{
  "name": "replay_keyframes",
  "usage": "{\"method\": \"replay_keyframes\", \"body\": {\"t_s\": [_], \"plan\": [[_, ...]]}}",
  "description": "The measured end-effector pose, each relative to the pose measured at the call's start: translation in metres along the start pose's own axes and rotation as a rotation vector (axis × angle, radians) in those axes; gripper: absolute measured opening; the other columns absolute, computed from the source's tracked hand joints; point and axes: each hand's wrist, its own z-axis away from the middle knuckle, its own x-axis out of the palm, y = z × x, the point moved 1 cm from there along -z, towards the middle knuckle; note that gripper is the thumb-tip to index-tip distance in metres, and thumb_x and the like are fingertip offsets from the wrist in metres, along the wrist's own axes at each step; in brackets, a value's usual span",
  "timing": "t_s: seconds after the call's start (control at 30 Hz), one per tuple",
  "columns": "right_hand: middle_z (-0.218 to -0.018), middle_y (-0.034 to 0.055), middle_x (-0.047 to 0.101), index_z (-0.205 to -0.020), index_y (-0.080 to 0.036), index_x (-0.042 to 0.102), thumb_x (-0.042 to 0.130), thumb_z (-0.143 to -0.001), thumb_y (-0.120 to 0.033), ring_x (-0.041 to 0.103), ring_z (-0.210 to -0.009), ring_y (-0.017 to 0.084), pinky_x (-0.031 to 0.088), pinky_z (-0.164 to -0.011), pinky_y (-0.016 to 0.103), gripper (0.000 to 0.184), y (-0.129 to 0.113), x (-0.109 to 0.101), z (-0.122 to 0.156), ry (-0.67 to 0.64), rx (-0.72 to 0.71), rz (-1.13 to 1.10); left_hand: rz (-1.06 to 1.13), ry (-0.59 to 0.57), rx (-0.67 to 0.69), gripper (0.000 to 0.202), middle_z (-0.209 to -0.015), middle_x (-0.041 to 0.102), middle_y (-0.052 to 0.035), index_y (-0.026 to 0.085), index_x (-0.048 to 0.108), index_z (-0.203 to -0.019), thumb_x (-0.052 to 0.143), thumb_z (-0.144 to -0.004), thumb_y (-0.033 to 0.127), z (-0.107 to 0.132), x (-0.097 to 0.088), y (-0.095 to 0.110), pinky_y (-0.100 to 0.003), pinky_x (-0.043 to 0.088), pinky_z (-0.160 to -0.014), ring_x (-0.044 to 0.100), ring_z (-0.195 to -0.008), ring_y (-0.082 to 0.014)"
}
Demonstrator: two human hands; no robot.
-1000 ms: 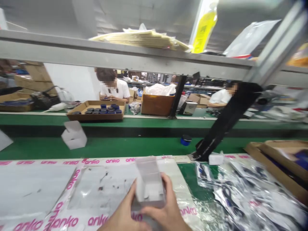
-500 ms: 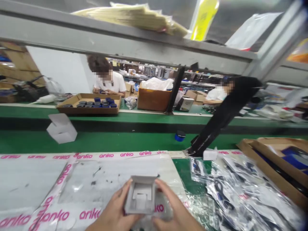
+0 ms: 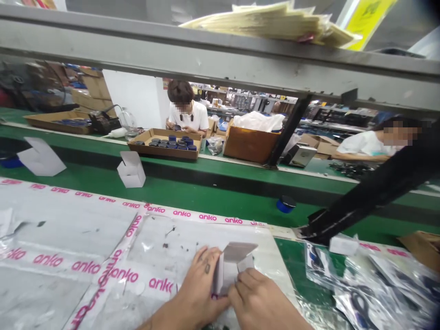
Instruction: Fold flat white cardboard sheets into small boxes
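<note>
Head view, largest things first: a grey steel shelf beam [image 3: 220, 59] spans the top, with a stack of flat yellowish sheets [image 3: 271, 20] lying on it. Below runs the green conveyor belt [image 3: 206, 197], carrying two open white cartons [image 3: 131, 169] toward its left end and a small blue jar [image 3: 285, 204] nearer the right. Across the belt a person in a white shirt [image 3: 187, 117] sits behind a cardboard tray of blue-lidded jars [image 3: 165, 144]; another person [image 3: 367, 144] leans at the far right. A black strut [image 3: 371, 197] slants down to the worktop's right part.

The worktop [image 3: 68, 238] is covered in clear plastic sheeting printed with pink "anko" lettering; bagged items [image 3: 360, 284] crowd its right edge.

At the near edge, middle, the small white carton [image 3: 231, 270] sits low against the sheeting. A second ago it was lifted upright with its mouth open to the camera; half a second ago it was tipped so the inside showed; now it is turned on its side with one flap sticking up. The left hand [image 3: 201, 284] wraps its left wall, fingers closed around it. The right hand [image 3: 261, 302] presses on the lower right flap with bent fingers, gripping the card. By my reading, the folding has moved from opening the carton to tucking its end flaps.
</note>
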Motion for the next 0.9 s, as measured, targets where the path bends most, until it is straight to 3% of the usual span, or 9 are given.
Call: {"method": "replay_keyframes", "body": {"t_s": [0.07, 0.13, 0.3, 0.43, 0.67, 0.8, 0.9], "plan": [[-0.066, 0.0131, 0.078, -0.076, -0.010, 0.076, 0.069, -0.066, 0.002, 0.076, -0.057, 0.033, 0.066, -0.057, 0.044, 0.018, 0.003, -0.007, -0.006, -0.110, -0.006, -0.035, -0.002, 0.017, 0.012, 0.075, -0.130, 0.069, -0.0223, 0.015, 0.037, -0.138, 0.067, -0.069, 0.015, 0.000, 0.002, 0.000, -0.070, 0.044, -0.114, 0.068, -0.123, -0.0399], [-0.073, 0.0126, 0.080, -0.080, -0.010, 0.077, 0.073, -0.066, 0.000, 0.078, -0.062, 0.033, 0.066, -0.060, 0.042, 0.018, 0.009, -0.019, -0.009, -0.221, -0.039, -0.086, 0.000, 0.029, 0.022, 0.076, -0.129, 0.069, -0.0207, 0.016, 0.036, -0.137, 0.067, -0.068, 0.014, 0.001, 0.004, -0.001, -0.069, 0.045, -0.113, 0.068, -0.122, -0.0389], [-0.104, 0.0147, 0.082, -0.101, -0.008, 0.077, 0.081, -0.069, -0.008, 0.080, -0.091, 0.031, 0.066, -0.086, 0.039, 0.032, 0.019, -0.048, -0.023, -0.478, -0.079, -0.186, 0.020, 0.057, 0.028, 0.074, -0.126, 0.069, -0.0199, 0.016, 0.035, -0.135, 0.065, -0.068, 0.012, 0.003, 0.008, -0.002, -0.069, 0.044, -0.113, 0.069, -0.118, -0.0366], [-0.112, 0.0233, 0.079, -0.111, -0.001, 0.075, 0.077, -0.074, -0.009, 0.076, -0.106, 0.037, 0.061, -0.100, 0.049, 0.038, 0.014, -0.046, -0.032, -0.624, -0.025, -0.159, 0.033, 0.064, 0.023, 0.069, -0.120, 0.071, -0.0176, 0.014, 0.041, -0.131, 0.067, -0.067, 0.013, 0.003, 0.008, 0.000, -0.066, 0.044, -0.115, 0.070, -0.115, -0.0351], [-0.113, 0.0223, 0.080, -0.112, -0.005, 0.076, 0.074, -0.078, -0.010, 0.077, -0.104, 0.037, 0.062, -0.094, 0.051, 0.035, 0.010, -0.031, -0.034, -0.609, 0.006, -0.097, 0.046, 0.056, -0.004, 0.063, -0.117, 0.072, -0.0161, 0.013, 0.045, -0.128, 0.065, -0.069, 0.011, 0.001, 0.008, 0.002, -0.066, 0.044, -0.115, 0.071, -0.113, -0.0336], [-0.098, 0.0224, 0.082, -0.105, -0.007, 0.078, 0.085, -0.075, -0.022, 0.080, -0.091, 0.038, 0.062, -0.088, 0.052, 0.035, 0.011, -0.021, -0.034, -0.519, -0.018, -0.068, 0.048, 0.047, -0.001, 0.068, -0.122, 0.071, -0.0176, 0.016, 0.041, -0.133, 0.065, -0.069, 0.010, 0.002, 0.008, -0.002, -0.069, 0.043, -0.115, 0.070, -0.115, -0.0349], [-0.095, 0.0172, 0.083, -0.103, -0.009, 0.077, 0.079, -0.084, -0.019, 0.081, -0.086, 0.033, 0.062, -0.084, 0.044, 0.022, 0.013, -0.012, -0.024, -0.405, -0.080, -0.054, 0.048, 0.043, 0.012, 0.074, -0.122, 0.070, -0.0167, 0.019, 0.035, -0.135, 0.066, -0.068, 0.010, 0.003, 0.006, -0.002, -0.072, 0.042, -0.113, 0.070, -0.116, -0.0358]]}}
